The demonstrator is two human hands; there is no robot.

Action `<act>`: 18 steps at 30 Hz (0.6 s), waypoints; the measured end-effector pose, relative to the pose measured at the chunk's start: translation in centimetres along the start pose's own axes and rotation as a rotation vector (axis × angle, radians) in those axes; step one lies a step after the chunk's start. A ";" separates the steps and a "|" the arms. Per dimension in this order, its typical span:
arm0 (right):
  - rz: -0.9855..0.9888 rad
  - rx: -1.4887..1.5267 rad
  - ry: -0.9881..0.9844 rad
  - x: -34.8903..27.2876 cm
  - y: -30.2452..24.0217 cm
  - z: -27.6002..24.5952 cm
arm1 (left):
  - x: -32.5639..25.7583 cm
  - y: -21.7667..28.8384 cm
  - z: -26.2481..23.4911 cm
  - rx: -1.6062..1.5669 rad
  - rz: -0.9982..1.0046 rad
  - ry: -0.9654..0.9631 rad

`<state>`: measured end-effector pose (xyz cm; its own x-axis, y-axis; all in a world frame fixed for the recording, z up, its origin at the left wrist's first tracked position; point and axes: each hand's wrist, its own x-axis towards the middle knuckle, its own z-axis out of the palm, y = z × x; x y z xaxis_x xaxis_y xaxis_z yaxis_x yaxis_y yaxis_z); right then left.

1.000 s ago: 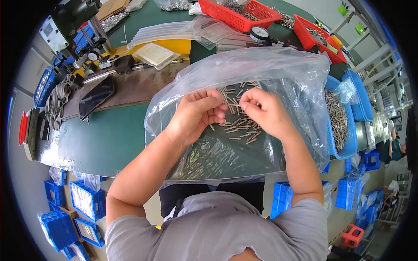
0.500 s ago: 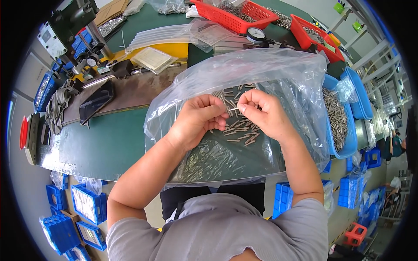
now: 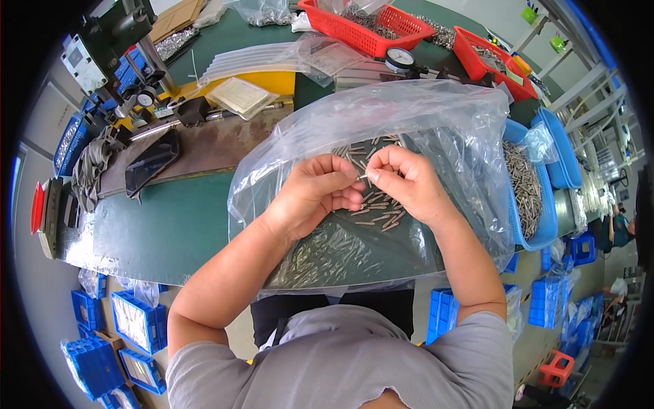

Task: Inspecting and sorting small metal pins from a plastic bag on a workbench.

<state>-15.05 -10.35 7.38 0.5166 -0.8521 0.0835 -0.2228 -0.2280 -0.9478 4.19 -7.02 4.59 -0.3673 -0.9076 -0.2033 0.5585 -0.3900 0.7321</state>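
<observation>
Between the fingertips of both hands is a small slender metal pin (image 3: 363, 176). My left hand (image 3: 310, 191) pinches at its left end with thumb and forefinger, the other fingers curled below. At the other end, my right hand (image 3: 409, 185) grips it between thumb and forefinger. Most of the pin is hidden by the fingers. Under the hands, many similar metal pins (image 3: 388, 219) lie scattered in and around the mouth of a large clear plastic bag (image 3: 449, 109), spread over the green table (image 3: 163, 232).
To the right, a blue basket (image 3: 548, 217) holds a heap of metal pins. Red baskets (image 3: 340, 28) of metal parts and a dial gauge (image 3: 400, 57) stand at the back. A phone (image 3: 151, 162) lies on a brown metal plate at left, near a gauge stand (image 3: 153, 58).
My hands have drawn closer together, the right one moving slightly left. The pin's visible part is shorter, now with my left fingertips at its end.
</observation>
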 end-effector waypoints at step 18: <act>-0.073 0.038 0.078 -0.4 -0.6 0.1 | -0.1 -0.3 -0.1 0.036 0.118 0.027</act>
<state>-15.04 -9.85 7.90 0.4640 -0.8684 0.1748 -0.1546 -0.2736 -0.9493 4.13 -6.78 4.33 -0.2802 -0.9508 -0.1319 0.5692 -0.2752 0.7748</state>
